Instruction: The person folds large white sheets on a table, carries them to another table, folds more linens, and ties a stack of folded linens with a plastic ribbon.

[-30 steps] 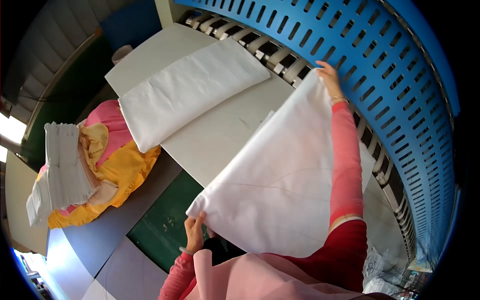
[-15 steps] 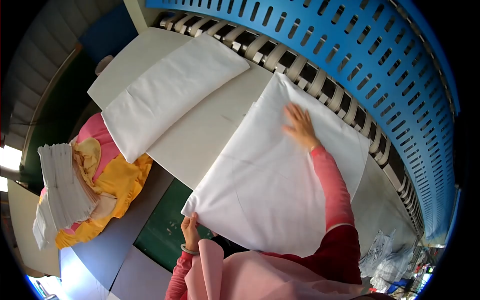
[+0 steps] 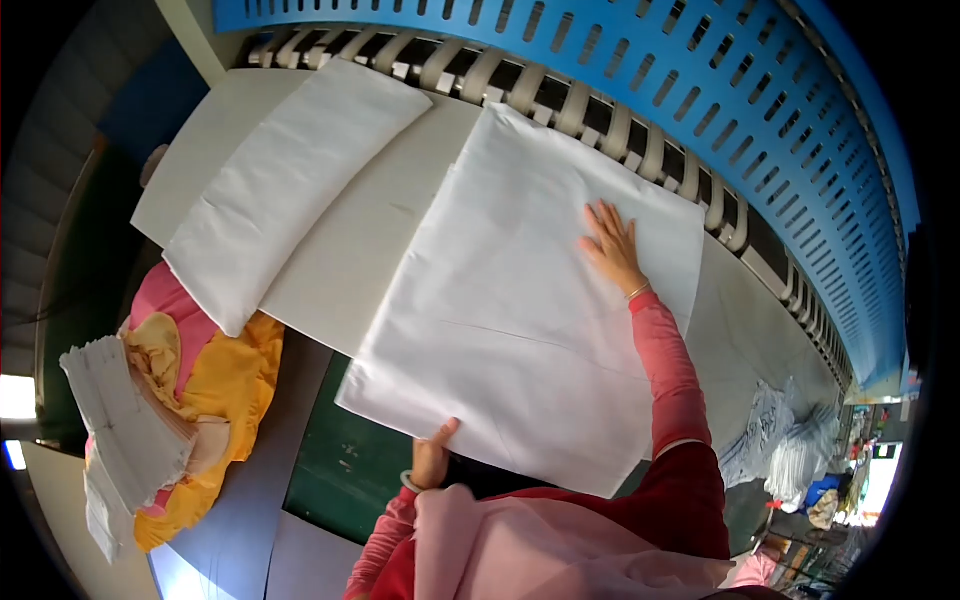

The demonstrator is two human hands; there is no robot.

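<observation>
A large folded white cloth [image 3: 500, 300], perhaps a sheet, lies spread on the pale work surface, with a few creases across its middle. On its upper right part my right hand [image 3: 613, 245] rests flat, fingers spread. My left hand [image 3: 433, 456] is at the near edge of that cloth, thumb on top and the other fingers hidden beneath, pinching the edge. To the left lies a second white cloth [image 3: 290, 180], folded into a long narrow bundle.
Behind the surface runs a row of pale belts on rollers [image 3: 575, 105] under a slotted blue guard [image 3: 690, 85]. At left sit a stack of folded white cloths [image 3: 125, 425] and yellow fabric [image 3: 235, 390]. Clear plastic bags [image 3: 800, 455] lie at far right.
My left hand has moved right along the near edge, away from the corner. The cloth now lies squarer and flatter. My right hand, blurred before, is sharp now and still flat on it.
</observation>
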